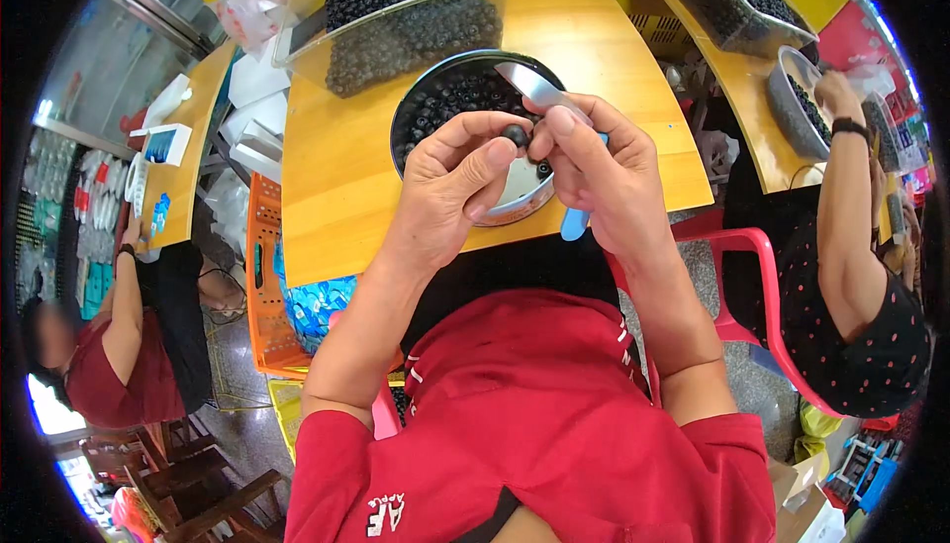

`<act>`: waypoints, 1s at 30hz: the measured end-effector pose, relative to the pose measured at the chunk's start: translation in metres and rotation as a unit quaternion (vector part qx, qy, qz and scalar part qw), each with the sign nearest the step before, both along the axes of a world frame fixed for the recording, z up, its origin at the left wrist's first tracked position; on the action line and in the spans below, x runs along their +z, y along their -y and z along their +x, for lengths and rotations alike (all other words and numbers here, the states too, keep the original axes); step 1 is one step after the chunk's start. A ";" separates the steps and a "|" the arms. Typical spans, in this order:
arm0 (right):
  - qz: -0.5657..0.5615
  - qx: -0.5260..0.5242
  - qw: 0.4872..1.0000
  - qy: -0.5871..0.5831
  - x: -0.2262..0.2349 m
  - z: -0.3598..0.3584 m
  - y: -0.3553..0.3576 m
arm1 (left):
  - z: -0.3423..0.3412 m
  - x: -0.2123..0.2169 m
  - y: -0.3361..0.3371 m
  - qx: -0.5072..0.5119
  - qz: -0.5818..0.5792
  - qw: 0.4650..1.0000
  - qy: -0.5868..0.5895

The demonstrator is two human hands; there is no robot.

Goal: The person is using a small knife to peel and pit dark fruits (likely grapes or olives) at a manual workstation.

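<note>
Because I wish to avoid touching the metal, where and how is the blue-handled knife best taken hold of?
Probably by the lower end of the blue handle, coming from the person's own side: that end sticks out of the right hand toward the body, while the metal blade points away, toward the upper left.

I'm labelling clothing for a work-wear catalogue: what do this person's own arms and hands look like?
The left hand and right hand are ungloved, with no ring or watch visible. Both forearms are uncovered; short, loose red sleeves cover the arms above them.
</note>
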State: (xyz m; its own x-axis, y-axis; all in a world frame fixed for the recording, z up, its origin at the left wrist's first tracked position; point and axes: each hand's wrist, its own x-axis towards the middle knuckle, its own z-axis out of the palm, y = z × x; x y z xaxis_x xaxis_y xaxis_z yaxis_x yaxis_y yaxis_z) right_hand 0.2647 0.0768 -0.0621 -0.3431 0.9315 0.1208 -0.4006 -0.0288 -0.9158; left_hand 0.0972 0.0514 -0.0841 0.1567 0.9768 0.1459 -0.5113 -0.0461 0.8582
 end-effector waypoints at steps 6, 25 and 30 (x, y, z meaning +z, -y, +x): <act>0.066 0.019 0.997 0.039 -0.001 0.000 0.008 | 0.005 0.003 0.002 0.028 -0.003 0.999 0.045; -0.007 -0.005 1.000 0.026 0.001 0.018 -0.004 | -0.034 0.023 -0.027 -0.021 -0.070 0.995 -0.073; -0.013 -0.019 0.999 0.030 -0.001 0.022 -0.007 | -0.046 0.028 -0.046 -0.108 0.037 0.841 -0.528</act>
